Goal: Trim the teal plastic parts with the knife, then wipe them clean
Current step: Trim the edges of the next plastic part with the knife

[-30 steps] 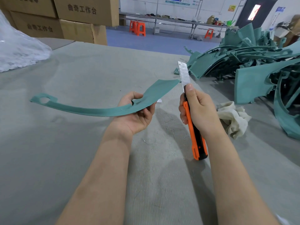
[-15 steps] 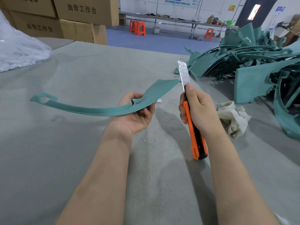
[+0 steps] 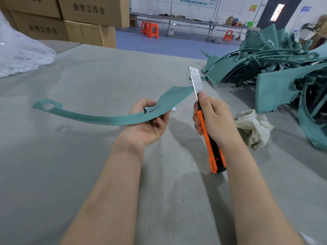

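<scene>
Floor: blue floor (image 3: pixel 168 45), smooth, behind the worktable.
Wall: white wall (image 3: pixel 230 7) at the far side, with some posters on it.
Door: dark door (image 3: pixel 284 18) at far right, with a narrow bright window.
Furniture: long metal bench (image 3: pixel 194 21) along the wall; orange stools (image 3: pixel 150 30) near it; grey cloth-covered worktable (image 3: pixel 88 76) in front.
Boxes: brown cardboard boxes (image 3: pixel 92 9) stacked at left.

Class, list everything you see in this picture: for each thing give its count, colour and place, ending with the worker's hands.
plastic part: one, teal, curved, held over the table
knife: one, orange and black, blade out, upright
pile of parts: many, teal, table's far right
cloth: one, cream, beside the pile
table: one, grey, underneath
boxes: at least three, brown, back left
bag: one, clear, far left
stools: several, orange, background floor
left hand: grips the plastic part
right hand: grips the knife
</scene>
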A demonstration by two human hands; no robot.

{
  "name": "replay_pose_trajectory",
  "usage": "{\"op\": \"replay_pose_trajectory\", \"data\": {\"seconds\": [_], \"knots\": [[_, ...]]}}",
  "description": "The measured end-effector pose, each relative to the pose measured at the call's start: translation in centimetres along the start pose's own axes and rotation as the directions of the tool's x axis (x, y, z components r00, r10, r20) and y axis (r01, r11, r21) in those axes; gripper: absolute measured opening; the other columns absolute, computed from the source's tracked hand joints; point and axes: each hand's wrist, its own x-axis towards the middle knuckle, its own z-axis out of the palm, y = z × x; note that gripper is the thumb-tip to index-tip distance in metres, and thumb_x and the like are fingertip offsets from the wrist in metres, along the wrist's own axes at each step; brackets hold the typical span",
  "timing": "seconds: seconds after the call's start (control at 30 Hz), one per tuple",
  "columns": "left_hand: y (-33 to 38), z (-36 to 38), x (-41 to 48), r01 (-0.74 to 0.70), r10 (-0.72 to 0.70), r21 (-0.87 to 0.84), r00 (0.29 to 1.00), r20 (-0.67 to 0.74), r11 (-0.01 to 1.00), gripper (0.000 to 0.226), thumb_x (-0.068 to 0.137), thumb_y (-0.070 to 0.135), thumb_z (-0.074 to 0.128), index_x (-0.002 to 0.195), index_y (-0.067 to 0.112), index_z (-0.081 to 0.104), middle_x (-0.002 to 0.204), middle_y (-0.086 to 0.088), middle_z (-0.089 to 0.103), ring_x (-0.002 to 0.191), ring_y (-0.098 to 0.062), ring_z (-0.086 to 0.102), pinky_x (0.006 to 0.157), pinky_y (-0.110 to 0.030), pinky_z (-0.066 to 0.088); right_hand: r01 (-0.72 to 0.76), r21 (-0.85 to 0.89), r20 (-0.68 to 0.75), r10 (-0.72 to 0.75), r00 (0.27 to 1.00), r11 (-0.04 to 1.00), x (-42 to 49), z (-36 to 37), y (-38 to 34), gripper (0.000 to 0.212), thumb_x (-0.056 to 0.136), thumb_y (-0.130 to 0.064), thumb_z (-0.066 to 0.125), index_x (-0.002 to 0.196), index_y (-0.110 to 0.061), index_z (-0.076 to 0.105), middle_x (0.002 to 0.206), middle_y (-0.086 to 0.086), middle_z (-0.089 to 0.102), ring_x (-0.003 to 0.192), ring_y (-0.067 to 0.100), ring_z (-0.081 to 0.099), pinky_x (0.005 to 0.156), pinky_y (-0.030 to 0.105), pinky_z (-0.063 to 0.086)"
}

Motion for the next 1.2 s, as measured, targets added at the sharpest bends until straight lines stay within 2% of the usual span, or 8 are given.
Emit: {"op": "replay_pose_trajectory", "data": {"seconds": [0.13, 0.3, 0.53, 0.63, 1.0, 1.2], "knots": [[0.04, -0.06, 0.01, -0.001, 0.001, -0.004, 1.000, 0.000, 1.000, 0.032, 0.083, 0.015, 0.048, 0.057, 0.004, 0.063, 0.069, -0.006, 0.069, 0.047, -0.017, 0.064, 0.034, -0.011, 0.037, -0.006, 0.011, -0.014, 0.006, 1.000, 1.000, 0.02, -0.04, -0.01, 0.057, 0.104, -0.040, 0.035, 0.073, 0.007, 0.046, 0.054, 0.010, 0.049, 0.041, 0.016, 0.045, 0.042, 0.025, 0.040], [0.05, -0.07, -0.04, -0.003, 0.003, 0.000, 1.000, -0.005, 1.000, 0.033, 0.083, 0.015, 0.047, 0.057, 0.003, 0.063, 0.067, -0.006, 0.068, 0.045, -0.016, 0.063, 0.033, -0.011, 0.037, 0.010, -0.019, -0.037, -0.010, 0.999, 1.000, 0.01, -0.15, 0.01, 0.056, 0.104, -0.039, 0.035, 0.072, 0.006, 0.046, 0.053, 0.010, 0.049, 0.041, 0.018, 0.046, 0.044, 0.026, 0.041], [0.06, -0.25, 0.13, 0.016, -0.016, -0.013, 1.000, 0.004, 1.000, 0.020, 0.083, 0.015, 0.047, 0.075, 0.003, 0.062, 0.066, -0.007, 0.067, 0.044, -0.015, 0.062, 0.032, -0.011, 0.037, 0.027, -0.057, -0.036, -0.029, 0.999, 0.998, 0.14, -0.11, 0.16, 0.055, 0.104, -0.038, 0.035, 0.070, 0.005, 0.044, 0.053, 0.010, 0.049, 0.040, 0.017, 0.047, 0.044, 0.024, 0.041], [-0.01, -0.23, 0.09, 0.029, -0.028, -0.008, 0.999, 0.026, 1.000, 0.016, 0.074, 0.013, 0.049, 0.080, 0.003, 0.061, 0.063, -0.007, 0.066, 0.043, -0.014, 0.061, 0.032, -0.011, 0.035, 0.022, -0.057, -0.031, -0.024, 0.999, 0.998, 0.09, -0.05, 0.16, 0.055, 0.104, -0.038, 0.036, 0.072, 0.005, 0.045, 0.053, 0.010, 0.050, 0.041, 0.018, 0.047, 0.044, 0.024, 0.041], [-0.10, -0.33, 0.20, 0.040, -0.039, -0.022, 0.997, 0.060, 0.999, 0.021, 0.067, 0.011, 0.050, 0.083, 0.003, 0.059, 0.061, -0.006, 0.064, 0.042, -0.014, 0.060, 0.031, -0.012, 0.036, 0.026, -0.055, 0.022, -0.024, 0.999, 0.998, -0.01, 0.11, -0.09, 0.051, 0.104, -0.037, 0.035, 0.069, -0.002, 0.048, 0.051, 0.006, 0.049, 0.038, 0.014, 0.046, 0.044, 0.023, 0.041], [-0.25, -0.36, 0.33, 0.043, -0.040, -0.043, 0.997, 0.073, 0.998, 0.021, 0.068, 0.011, 0.050, 0.085, 0.003, 0.059, 0.061, -0.006, 0.064, 0.042, -0.013, 0.061, 0.032, -0.012, 0.037, 0.011, -0.039, 0.063, -0.008, 0.998, 0.999, -0.09, 0.34, -0.08, 0.052, 0.104, -0.037, 0.037, 0.070, 0.001, 0.047, 0.051, 0.005, 0.048, 0.039, 0.013, 0.045, 0.043, 0.023, 0.040]]}}
